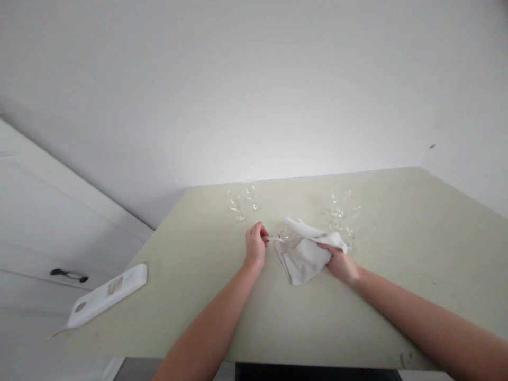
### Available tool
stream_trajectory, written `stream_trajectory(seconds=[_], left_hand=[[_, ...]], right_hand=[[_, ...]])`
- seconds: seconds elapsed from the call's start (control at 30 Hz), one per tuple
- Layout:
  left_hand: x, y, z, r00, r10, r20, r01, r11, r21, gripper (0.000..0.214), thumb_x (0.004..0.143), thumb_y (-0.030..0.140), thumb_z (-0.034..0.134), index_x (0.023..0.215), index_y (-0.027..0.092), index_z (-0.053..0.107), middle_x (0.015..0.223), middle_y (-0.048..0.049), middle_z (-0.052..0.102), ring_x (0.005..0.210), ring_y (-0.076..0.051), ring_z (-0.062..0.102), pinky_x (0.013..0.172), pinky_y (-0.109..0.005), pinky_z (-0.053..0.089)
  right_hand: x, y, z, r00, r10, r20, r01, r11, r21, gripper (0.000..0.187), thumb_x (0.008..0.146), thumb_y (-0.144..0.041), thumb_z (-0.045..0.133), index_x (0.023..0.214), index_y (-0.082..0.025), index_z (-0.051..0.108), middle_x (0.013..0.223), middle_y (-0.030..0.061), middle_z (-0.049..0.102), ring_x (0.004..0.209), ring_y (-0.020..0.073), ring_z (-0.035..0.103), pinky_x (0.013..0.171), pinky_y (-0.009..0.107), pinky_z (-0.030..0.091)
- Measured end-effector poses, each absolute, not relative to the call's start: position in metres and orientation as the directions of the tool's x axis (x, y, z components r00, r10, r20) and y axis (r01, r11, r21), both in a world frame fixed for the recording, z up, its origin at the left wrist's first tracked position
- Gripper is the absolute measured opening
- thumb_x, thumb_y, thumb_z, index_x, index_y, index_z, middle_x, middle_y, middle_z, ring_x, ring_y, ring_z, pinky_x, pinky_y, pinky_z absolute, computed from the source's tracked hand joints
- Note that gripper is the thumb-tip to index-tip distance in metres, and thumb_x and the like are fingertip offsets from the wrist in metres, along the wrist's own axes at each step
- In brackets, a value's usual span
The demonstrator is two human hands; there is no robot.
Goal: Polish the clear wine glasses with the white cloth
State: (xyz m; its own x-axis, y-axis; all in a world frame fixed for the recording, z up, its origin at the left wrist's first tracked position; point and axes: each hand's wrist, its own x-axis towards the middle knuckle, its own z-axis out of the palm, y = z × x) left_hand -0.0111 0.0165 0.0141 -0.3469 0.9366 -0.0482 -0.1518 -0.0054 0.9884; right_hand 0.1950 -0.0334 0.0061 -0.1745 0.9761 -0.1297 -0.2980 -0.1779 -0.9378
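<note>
My left hand [256, 244] pinches the stem end of a clear wine glass [274, 237], which lies tilted on its side above the table. The bowl of that glass is partly inside a white cloth [307, 260]. With my right hand [337, 259] I grip the cloth at its right side, fingers partly hidden in the folds. Just behind my right hand stand several clear stemmed glasses [341, 194] close together. Past my left hand are two more stemmed glasses, one nearer [235, 201] and one farther back [250, 191], both upright.
A pale greenish table [190, 286] reaches back to a white wall [254, 95]. At its left edge lies a long white device [109, 295] with a round mark and a label. Beyond it is a white cabinet with a dark handle [69, 275].
</note>
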Motion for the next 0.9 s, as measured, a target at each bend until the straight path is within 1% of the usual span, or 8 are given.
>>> stream_trajectory(seconds=[0.1,0.17,0.3,0.43,0.63,0.77,0.83,0.9], left_hand=[[-0.012,0.018,0.015,-0.357,0.932,-0.062,-0.147,0.009,0.989,0.035,0.075,0.044,0.055,0.051,0.02,0.044,0.048,0.005,0.04,0.042,-0.008,0.039,0.04,-0.019,0.024],[-0.013,0.018,0.015,-0.351,0.935,-0.057,-0.139,0.008,0.99,0.034,0.074,0.043,0.055,0.052,0.02,0.044,0.048,0.005,0.041,0.043,-0.008,0.039,0.041,-0.019,0.024],[-0.013,0.019,0.015,-0.351,0.935,-0.059,-0.132,0.013,0.991,0.033,0.074,0.043,0.056,0.053,0.019,0.046,0.05,0.0049,0.043,0.043,-0.008,0.04,0.042,-0.019,0.027],[-0.012,0.019,0.015,-0.349,0.935,-0.056,-0.12,0.015,0.993,0.034,0.073,0.044,0.056,0.052,0.02,0.045,0.05,0.005,0.043,0.043,-0.008,0.04,0.042,-0.02,0.027],[-0.012,0.018,0.016,-0.312,0.95,-0.007,-0.059,-0.012,0.998,0.035,0.075,0.044,0.055,0.052,0.02,0.044,0.049,0.0051,0.042,0.044,-0.008,0.04,0.043,-0.02,0.028],[-0.013,0.018,0.015,-0.309,0.951,-0.008,-0.049,-0.007,0.999,0.036,0.075,0.045,0.056,0.052,0.02,0.045,0.049,0.0053,0.042,0.043,-0.008,0.039,0.042,-0.019,0.028],[-0.013,0.018,0.015,-0.305,0.952,-0.014,-0.052,-0.002,0.999,0.036,0.075,0.045,0.056,0.053,0.02,0.045,0.049,0.0055,0.042,0.043,-0.008,0.039,0.042,-0.019,0.028],[-0.012,0.017,0.014,-0.296,0.955,-0.004,-0.039,-0.007,0.999,0.037,0.076,0.046,0.056,0.053,0.02,0.045,0.05,0.0054,0.042,0.043,-0.008,0.04,0.042,-0.02,0.028]], right_hand=[[0.195,-0.037,0.01,-0.31,0.951,-0.015,-0.277,-0.106,-0.955,0.04,0.073,-0.042,0.08,0.109,-0.027,0.071,0.108,0.0062,0.078,0.115,0.0278,0.067,0.094,0.039,0.054],[0.193,-0.039,0.012,-0.302,0.953,0.014,-0.29,-0.078,-0.954,0.044,0.077,-0.044,0.078,0.115,-0.024,0.069,0.117,0.0082,0.075,0.12,0.0273,0.064,0.098,0.038,0.051],[0.19,-0.035,0.011,-0.275,0.961,-0.045,-0.451,-0.17,-0.876,0.051,0.082,-0.061,0.059,0.109,-0.019,0.072,0.112,0.0116,0.077,0.117,0.031,0.066,0.099,0.041,0.052],[0.191,-0.03,0.009,-0.307,0.949,-0.072,-0.536,-0.235,-0.811,0.048,0.078,-0.055,0.061,0.109,-0.02,0.073,0.111,0.0089,0.077,0.117,0.0332,0.066,0.105,0.047,0.049],[0.195,-0.032,0.01,-0.331,0.942,0.047,-0.314,-0.063,-0.947,0.062,0.077,-0.038,0.08,0.135,-0.028,0.061,0.139,0.0058,0.065,0.131,0.0304,0.058,0.111,0.043,0.045],[0.195,-0.028,0.001,-0.353,0.935,0.027,-0.393,-0.122,-0.911,0.062,0.085,-0.057,0.061,0.138,-0.026,0.06,0.14,0.007,0.064,0.132,0.0323,0.057,0.114,0.048,0.043],[0.197,-0.026,-0.003,-0.383,0.921,0.069,-0.407,-0.101,-0.908,0.067,0.087,-0.059,0.052,0.144,-0.024,0.054,0.144,0.0076,0.062,0.135,0.0337,0.054,0.115,0.051,0.042],[0.2,-0.027,-0.003,-0.424,0.896,0.134,-0.313,-0.006,-0.95,0.071,0.088,-0.052,0.055,0.153,-0.024,0.043,0.153,0.0081,0.052,0.141,0.0335,0.047,0.118,0.052,0.037]])
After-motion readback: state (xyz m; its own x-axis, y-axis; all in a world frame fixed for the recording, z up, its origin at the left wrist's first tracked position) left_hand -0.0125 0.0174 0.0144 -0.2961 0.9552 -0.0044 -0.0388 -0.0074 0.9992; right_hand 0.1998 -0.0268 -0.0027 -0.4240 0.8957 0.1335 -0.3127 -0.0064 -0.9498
